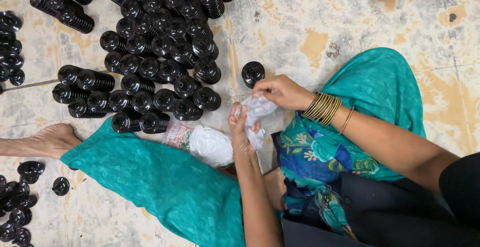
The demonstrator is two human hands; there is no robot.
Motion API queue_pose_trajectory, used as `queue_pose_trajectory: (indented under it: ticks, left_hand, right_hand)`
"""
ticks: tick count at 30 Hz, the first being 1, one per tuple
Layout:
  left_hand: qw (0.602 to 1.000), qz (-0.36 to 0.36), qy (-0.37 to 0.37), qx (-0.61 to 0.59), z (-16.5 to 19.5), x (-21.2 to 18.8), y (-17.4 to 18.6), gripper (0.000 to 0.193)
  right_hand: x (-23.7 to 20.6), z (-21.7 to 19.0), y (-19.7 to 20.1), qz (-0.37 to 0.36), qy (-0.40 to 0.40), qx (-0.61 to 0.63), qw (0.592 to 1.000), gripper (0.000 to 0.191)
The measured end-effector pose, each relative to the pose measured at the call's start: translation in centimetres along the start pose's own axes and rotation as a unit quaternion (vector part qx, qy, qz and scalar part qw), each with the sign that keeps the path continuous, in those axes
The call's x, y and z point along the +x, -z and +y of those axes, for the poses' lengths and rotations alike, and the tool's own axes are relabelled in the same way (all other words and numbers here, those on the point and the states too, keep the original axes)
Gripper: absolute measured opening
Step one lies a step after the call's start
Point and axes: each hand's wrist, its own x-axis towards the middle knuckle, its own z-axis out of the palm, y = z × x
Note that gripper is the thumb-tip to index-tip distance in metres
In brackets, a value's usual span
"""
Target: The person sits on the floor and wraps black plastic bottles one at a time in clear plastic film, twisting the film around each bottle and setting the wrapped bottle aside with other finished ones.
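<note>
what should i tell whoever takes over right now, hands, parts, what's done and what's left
Left hand: grips the lower end of a small clear plastic bag.
Right hand: pinches the bag's top; bangles on that wrist.
Parts: black ribbed parts lie in rows on the floor ahead; one loose part sits near the right hand. A fuller white bag lies by the left leg.
Done: many parts are lined up.
Left: the bag in hand looks crumpled; whether anything is in it cannot be told.

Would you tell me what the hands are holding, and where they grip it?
Both hands hold a small clear plastic bag: right hand pinches its top, left hand grips lower down.
</note>
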Motion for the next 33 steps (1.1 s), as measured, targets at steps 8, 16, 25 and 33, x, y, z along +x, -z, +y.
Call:
queue_pose_trajectory:
  ticks: [8,16,25,33]
  left_hand:
    - [0.977,-0.044,0.197,0.063,-0.8,1.5,0.1,0.030]
    - [0.982,0.114,-0.067,0.133,-2.5,8.3,2.0,0.008]
    - [0.849,0.203,-0.197,0.447,-4.8,11.2,4.4,0.011]
    - [0.798,0.184,-0.205,0.536,-4.1,8.8,3.1,0.008]
  right_hand:
    - [0.2,2.7,3.0,0.055,-0.081,0.351,0.931,0.015]
    - [5.1,4.9,4.1,0.204,0.012,-0.187,0.961,0.014]
    - [4.9,10.2,4.1,0.129,-0.035,0.170,0.976,0.031]
    - [4.6,8.6,4.3,0.102,0.057,-0.271,0.955,0.014]
